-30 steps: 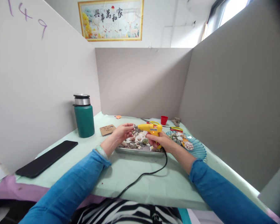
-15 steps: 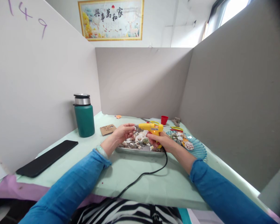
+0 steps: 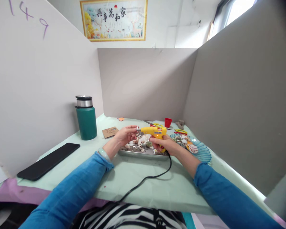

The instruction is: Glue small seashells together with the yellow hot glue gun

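Note:
My right hand is wrapped round the handle of a yellow hot glue gun, whose nozzle points left. A small orange light glows on its body, and a black cord runs from the handle's base toward me. My left hand pinches a small white piece, seemingly a shell, right at the nozzle's tip; most of it is hidden by the fingers. Beneath both hands lies a metal tray full of mixed shells.
A blue scalloped plate with shells stands on the right. Behind are scissors, a red cup and a grey lumpy object. To the left are a brown card, green bottle and black slab. Grey partitions enclose the table.
The glue gun has shifted very slightly left, and the small white piece now shows more upright at its nozzle. Both hands keep their holds.

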The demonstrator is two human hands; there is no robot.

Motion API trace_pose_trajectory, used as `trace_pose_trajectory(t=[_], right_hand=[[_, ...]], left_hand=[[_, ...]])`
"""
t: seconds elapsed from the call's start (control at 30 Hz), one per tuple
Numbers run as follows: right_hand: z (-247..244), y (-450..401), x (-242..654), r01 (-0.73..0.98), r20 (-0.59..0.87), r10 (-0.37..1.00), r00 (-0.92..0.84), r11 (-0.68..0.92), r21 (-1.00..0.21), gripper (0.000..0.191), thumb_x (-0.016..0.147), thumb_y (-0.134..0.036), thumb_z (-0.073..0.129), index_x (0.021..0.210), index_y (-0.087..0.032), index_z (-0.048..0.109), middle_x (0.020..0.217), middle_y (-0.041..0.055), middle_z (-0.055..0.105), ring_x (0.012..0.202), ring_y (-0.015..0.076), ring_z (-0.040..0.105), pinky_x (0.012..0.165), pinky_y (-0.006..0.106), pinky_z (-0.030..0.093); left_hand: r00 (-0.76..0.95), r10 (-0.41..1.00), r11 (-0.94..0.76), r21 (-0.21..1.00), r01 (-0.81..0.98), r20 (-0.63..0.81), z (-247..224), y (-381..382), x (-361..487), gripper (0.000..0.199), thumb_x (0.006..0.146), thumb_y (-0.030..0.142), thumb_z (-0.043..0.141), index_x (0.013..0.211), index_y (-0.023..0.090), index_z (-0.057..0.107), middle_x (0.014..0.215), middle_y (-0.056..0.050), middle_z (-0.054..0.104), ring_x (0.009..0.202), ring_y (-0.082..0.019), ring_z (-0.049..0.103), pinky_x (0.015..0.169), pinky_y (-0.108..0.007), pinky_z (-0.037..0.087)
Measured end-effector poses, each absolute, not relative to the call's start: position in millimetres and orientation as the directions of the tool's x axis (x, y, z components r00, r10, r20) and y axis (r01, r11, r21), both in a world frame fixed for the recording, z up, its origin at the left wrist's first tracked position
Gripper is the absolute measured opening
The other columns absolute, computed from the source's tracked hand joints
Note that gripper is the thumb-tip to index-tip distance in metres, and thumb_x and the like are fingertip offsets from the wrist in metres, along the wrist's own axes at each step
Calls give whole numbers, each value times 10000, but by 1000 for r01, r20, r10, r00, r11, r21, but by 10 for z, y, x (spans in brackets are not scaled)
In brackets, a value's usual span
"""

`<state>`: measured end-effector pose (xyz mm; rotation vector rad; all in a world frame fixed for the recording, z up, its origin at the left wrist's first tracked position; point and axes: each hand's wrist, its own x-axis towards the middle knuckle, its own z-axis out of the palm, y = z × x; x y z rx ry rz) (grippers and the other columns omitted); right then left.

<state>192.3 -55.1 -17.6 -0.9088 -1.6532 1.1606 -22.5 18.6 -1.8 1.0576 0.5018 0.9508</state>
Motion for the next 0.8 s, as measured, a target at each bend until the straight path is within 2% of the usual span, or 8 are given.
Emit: trace_pose_trajectory(t=[0.27,0.5,0.8], right_hand=[[-186,-544,1927,22,270,900,-342,295,-955,256,761,-405,662,752,-166,570,518,-46,539,371,49,399,394,202,327],[-178,-553,1922,-3,280,901,-331,296,-955,255,761,-398,655,706,-166,564,505,-48,516,375,46,370,403,209,331],[-163,-566,1911,-14,287,906,-311,297,-955,258,751,-398,664,707,-167,559,496,-52,511,376,49,367,393,209,308]], left_hand=[[567,816,187,880,-436,108,-13,167,-234,233,687,61,679,900,125,612,630,-17,614,478,-94,557,517,-238,499],[619,770,170,885,-433,156,-3,139,-234,202,661,92,719,841,125,634,601,4,578,426,-58,471,505,-237,482],[621,769,155,898,-412,153,17,100,-224,206,636,112,748,813,122,644,591,8,572,418,-47,440,510,-237,474]])
